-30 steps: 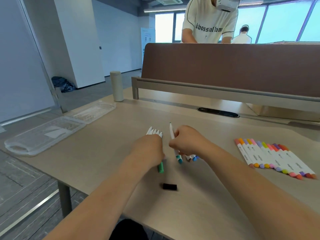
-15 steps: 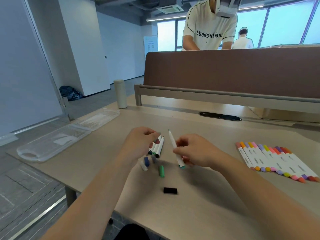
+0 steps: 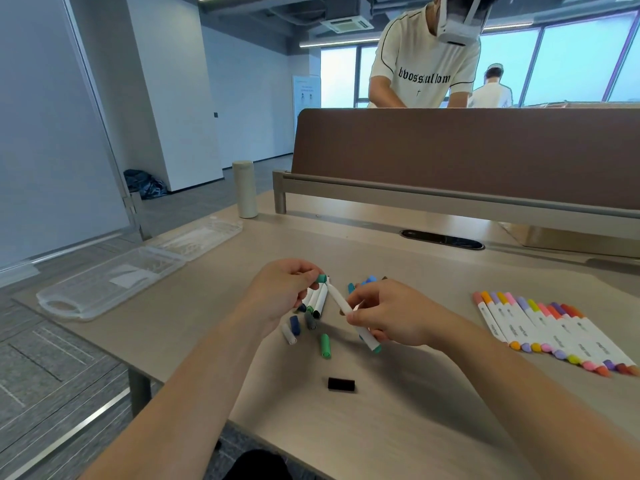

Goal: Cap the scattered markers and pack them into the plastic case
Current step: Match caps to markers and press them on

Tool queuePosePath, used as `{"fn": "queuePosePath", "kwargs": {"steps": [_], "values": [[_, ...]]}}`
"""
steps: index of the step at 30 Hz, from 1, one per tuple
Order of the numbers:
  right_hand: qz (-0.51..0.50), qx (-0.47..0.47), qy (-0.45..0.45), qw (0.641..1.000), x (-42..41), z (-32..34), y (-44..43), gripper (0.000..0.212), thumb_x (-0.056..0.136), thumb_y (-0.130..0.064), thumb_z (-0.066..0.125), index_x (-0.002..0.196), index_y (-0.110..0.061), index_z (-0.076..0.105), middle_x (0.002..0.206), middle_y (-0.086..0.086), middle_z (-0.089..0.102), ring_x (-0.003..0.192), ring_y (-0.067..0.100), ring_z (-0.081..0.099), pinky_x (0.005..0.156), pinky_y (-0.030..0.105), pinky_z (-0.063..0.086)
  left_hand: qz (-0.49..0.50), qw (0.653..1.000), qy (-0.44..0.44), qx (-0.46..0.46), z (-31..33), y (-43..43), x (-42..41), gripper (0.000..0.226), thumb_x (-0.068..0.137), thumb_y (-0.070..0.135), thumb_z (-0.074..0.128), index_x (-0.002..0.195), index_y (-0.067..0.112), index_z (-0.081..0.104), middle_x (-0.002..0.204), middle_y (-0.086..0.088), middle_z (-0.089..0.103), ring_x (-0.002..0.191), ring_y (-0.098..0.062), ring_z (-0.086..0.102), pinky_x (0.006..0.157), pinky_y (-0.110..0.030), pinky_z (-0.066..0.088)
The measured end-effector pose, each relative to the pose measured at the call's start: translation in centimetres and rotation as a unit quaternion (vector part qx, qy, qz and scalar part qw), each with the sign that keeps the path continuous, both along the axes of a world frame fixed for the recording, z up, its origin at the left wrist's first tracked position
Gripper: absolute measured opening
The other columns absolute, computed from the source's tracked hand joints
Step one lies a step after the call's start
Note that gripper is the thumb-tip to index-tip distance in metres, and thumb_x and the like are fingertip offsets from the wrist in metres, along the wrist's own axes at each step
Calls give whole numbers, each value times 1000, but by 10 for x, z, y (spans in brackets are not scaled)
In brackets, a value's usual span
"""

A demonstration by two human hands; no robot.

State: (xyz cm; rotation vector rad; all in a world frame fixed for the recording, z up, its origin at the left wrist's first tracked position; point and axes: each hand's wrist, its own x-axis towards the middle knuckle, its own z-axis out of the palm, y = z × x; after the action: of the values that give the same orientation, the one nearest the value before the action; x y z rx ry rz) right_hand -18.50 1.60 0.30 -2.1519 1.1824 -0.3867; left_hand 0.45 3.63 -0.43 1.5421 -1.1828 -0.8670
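My right hand (image 3: 388,317) grips a white marker (image 3: 341,303) with a teal end, tilted with its bare tip toward the upper left. My left hand (image 3: 282,294) pinches a teal cap (image 3: 322,278) right at that tip. Under my left hand lie a few uncapped white markers (image 3: 317,299) and loose caps: white (image 3: 288,333), dark blue (image 3: 295,324), grey (image 3: 310,320) and green (image 3: 325,345). More blue caps (image 3: 369,280) show behind my right hand. A row of several capped markers (image 3: 550,332) lies at the right. The clear plastic case (image 3: 104,282) lies open at the desk's left.
A small black block (image 3: 341,384) lies near the front of the desk. A pale cylindrical bottle (image 3: 245,188) stands at the back left. A brown divider panel (image 3: 467,157) runs along the desk's far edge, with a person standing behind it.
My left hand has left the marker bundle and picked up a teal cap, bringing it to the tip of the marker. My right hand tilted the marker toward it.
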Motion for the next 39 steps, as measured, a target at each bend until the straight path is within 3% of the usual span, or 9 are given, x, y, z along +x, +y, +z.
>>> {"fn": "queuePosePath", "kwargs": {"steps": [5,12,18,23,28,32,34,37,39], "values": [[5,1,33,999,-2,1,-2,16,92,-29,62,105,-31,70,102,-8,67,92,15,63,89,31,54,-41,999,-26,-22,-2,2,8,13,93,7,62,91,15,72,79,-6,72,63,-15,51,58,-28,44],[4,-18,15,1000,2,7,1,19,93,-27,60,107,-23,73,93,-10,66,85,11,59,77,24,48,0,999,-22,-40,-3,3,0,4,91,13,67,92,9,66,74,-4,74,57,-13,57,58,-27,48],[-5,-57,-1,998,10,9,5,15,94,-27,61,94,-20,75,73,-6,63,63,9,52,59,21,43,71,994,-2,-86,-16,1,-13,13,94,11,61,82,10,66,59,1,66,42,-3,54,49,-22,44],[1,-68,11,998,15,5,4,19,94,-27,61,99,-16,75,84,3,69,72,16,57,75,39,53,84,992,34,-87,-21,-1,-12,15,93,9,58,81,13,65,55,2,65,46,-10,54,54,-29,45],[-10,-52,16,998,17,-4,-1,18,93,-26,63,100,-16,76,87,3,71,77,20,64,78,38,54,67,995,38,-59,-22,-4,-3,17,93,10,56,91,15,72,72,-2,72,62,-19,64,64,-42,55],[-81,-127,140,979,29,-12,-17,19,86,-29,67,98,-15,74,88,4,70,76,17,64,72,32,54,53,997,-22,-50,-17,-2,2,36,91,9,50,118,27,65,101,-1,68,75,-12,65,59,-27,52],[-101,-162,191,963,40,-16,-22,18,84,-25,68,95,-11,69,85,6,67,80,22,63,67,32,51,51,997,-26,-52,-17,-1,3,32,92,10,50,113,28,66,101,-1,67,74,-11,64,57,-23,47],[-97,-180,264,943,52,-18,-26,9,85,-12,63,79,-11,57,67,3,50,71,21,53,50,26,30,66,997,2,-45,-17,-3,5,24,91,9,51,96,23,70,93,-2,69,64,-11,60,47,-18,44],[-99,-191,289,933,53,-18,-25,13,89,-8,57,79,-14,51,69,0,44,75,21,50,57,26,31,65,997,12,-42,-17,-3,6,24,90,8,52,89,22,71,88,-3,69,62,-12,57,47,-19,42]]}}
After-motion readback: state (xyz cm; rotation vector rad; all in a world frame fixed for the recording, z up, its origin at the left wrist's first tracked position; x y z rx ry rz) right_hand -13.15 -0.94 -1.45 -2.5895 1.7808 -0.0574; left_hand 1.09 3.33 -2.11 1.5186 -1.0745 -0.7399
